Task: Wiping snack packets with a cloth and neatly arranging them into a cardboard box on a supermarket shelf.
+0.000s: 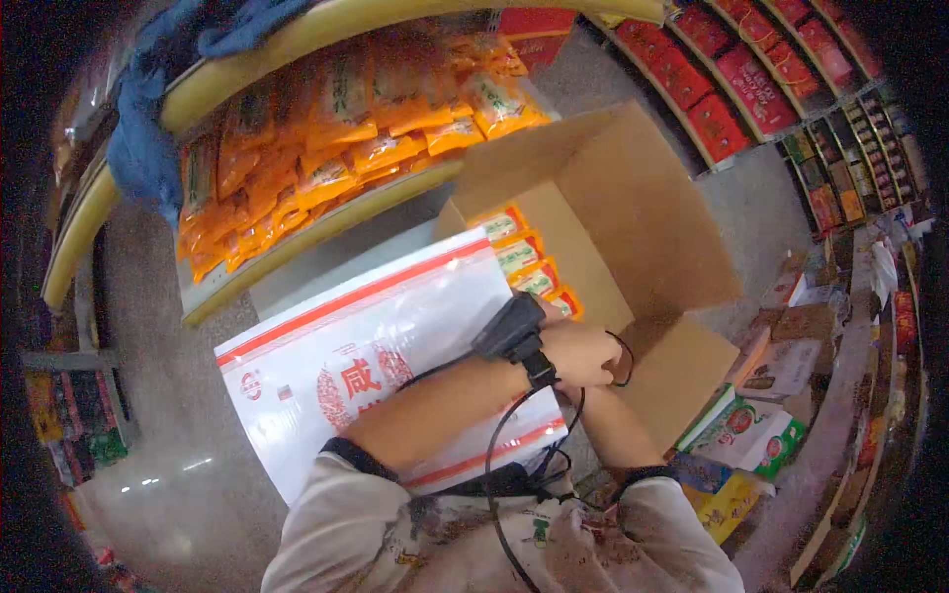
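Note:
My left hand (582, 350) reaches across my body to the opening of a cardboard carton (652, 200). A black device (511, 326) is strapped to that wrist, with a cable running from it. My right wrist (595, 404) passes beneath the left hand, which covers most of my right hand. Whether either hand holds something is hidden. Just beyond the fingers, several orange packets (517, 254) with pale labels lie in an overlapping row inside the carton. A white printed cardboard panel (437, 311) with red stripes and lettering extends under my left forearm.
Orange packets (326, 163) are heaped on a yellow-edged shelf (319, 244) at upper left, with blue cloth (144, 141) over the rail above. Red boxes (715, 122) fill racks at upper right. Cartons and a green-and-white box (745, 430) lie at right. A cable hangs before my chest.

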The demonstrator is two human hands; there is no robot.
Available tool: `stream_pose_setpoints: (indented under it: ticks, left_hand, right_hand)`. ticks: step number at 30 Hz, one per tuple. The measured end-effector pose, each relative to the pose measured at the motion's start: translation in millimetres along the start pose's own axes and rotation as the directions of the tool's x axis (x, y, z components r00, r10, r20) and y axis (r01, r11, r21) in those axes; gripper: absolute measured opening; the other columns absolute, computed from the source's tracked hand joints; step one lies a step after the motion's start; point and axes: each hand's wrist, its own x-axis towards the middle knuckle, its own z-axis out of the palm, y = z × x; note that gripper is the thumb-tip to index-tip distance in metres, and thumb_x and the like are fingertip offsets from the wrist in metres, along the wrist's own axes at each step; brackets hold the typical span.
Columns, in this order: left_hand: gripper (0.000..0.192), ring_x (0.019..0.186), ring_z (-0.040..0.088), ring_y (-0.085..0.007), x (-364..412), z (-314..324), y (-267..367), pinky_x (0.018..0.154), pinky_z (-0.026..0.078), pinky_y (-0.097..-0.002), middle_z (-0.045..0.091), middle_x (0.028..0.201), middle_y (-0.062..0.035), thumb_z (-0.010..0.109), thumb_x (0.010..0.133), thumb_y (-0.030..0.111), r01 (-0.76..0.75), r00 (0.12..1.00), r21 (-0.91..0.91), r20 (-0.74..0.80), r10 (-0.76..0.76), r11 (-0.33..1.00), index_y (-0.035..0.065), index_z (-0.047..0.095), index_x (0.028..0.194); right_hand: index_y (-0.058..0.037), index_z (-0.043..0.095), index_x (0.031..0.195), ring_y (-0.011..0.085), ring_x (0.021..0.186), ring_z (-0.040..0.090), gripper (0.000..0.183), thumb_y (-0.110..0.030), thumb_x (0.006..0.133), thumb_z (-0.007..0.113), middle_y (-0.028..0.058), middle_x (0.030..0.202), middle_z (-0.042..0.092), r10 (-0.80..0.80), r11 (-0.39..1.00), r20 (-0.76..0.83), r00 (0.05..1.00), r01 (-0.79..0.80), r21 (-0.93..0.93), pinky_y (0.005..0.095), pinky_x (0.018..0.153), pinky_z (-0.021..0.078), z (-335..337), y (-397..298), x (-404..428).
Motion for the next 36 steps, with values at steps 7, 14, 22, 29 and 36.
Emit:
stream_pose_setpoints:
  ticks: [7, 14, 22, 29, 36]
  left_hand:
    - [0.021, 0.072, 0.068, -0.0327, -5.8, -49.7, -34.8, 0.063, 0.053, -0.0488, 0.068, 0.081, -0.0167, 0.059, 0.075, 0.021, 0.293, 0.928, 0.372, -0.332, -0.169, 0.881, 0.0059, 0.071, 0.083]
    - [0.021, 0.068, 0.068, -0.0298, -12.9, -39.4, -86.5, 0.059, 0.051, -0.0467, 0.068, 0.070, -0.0144, 0.063, 0.069, 0.026, 0.480, 0.876, 0.527, -0.255, -0.409, 0.701, 0.0072, 0.073, 0.074]
    - [0.019, 0.069, 0.067, -0.0289, -22.1, -68.5, -48.3, 0.065, 0.048, -0.0451, 0.070, 0.077, -0.0127, 0.063, 0.069, 0.020, 0.501, 0.797, 0.224, -0.495, -0.344, 0.836, 0.0071, 0.072, 0.078]
    - [0.018, 0.077, 0.068, -0.0347, -17.4, -67.7, -55.9, 0.073, 0.053, -0.0496, 0.069, 0.078, -0.0177, 0.063, 0.070, 0.016, 0.495, 0.796, 0.147, -0.473, -0.379, 0.857, 0.0032, 0.071, 0.079]
    - [0.036, 0.102, 0.060, -0.0282, 3.5, -39.3, -116.6, 0.093, 0.045, -0.0422, 0.064, 0.108, -0.0153, 0.062, 0.083, 0.019, -0.417, 0.767, -0.904, -0.406, -0.497, 0.094, 0.0046, 0.058, 0.116]
  right_hand:
    - [-0.0064, 0.060, 0.113, 0.0339, 0.087, 0.065, 0.036, -0.024, 0.081, 0.064, 0.0192, 0.099, 0.066, 0.109, 0.964, 0.055, 0.993, -0.119, 0.237, 0.0411, 0.076, 0.0516, 3.6, 27.3, -5.2]
    - [-0.0022, 0.066, 0.105, 0.0278, 0.085, 0.066, 0.028, -0.019, 0.082, 0.063, 0.0160, 0.096, 0.068, 0.156, 0.889, 0.061, 0.986, -0.167, 0.427, 0.0383, 0.075, 0.0511, 9.8, 49.7, 16.5]
    - [-0.0007, 0.065, 0.104, 0.0105, 0.076, 0.059, 0.017, -0.011, 0.093, 0.057, 0.0045, 0.086, 0.065, 0.372, 0.814, -0.448, 0.813, -0.053, 0.578, 0.0247, 0.068, 0.0473, -86.1, -61.4, 52.3]
    - [0.0022, 0.065, 0.105, 0.0112, 0.079, 0.061, 0.019, -0.011, 0.091, 0.062, 0.0052, 0.089, 0.067, -0.022, 0.868, -0.496, 0.868, 0.263, 0.422, 0.0254, 0.073, 0.0490, -132.1, -205.5, 135.8]
    - [0.0086, 0.065, 0.100, 0.0363, 0.086, 0.067, 0.074, -0.059, 0.071, 0.071, 0.0254, 0.091, 0.066, -0.042, 0.954, -0.171, 0.984, -0.012, -0.299, 0.0420, 0.072, 0.0519, -64.6, -298.3, 251.1]
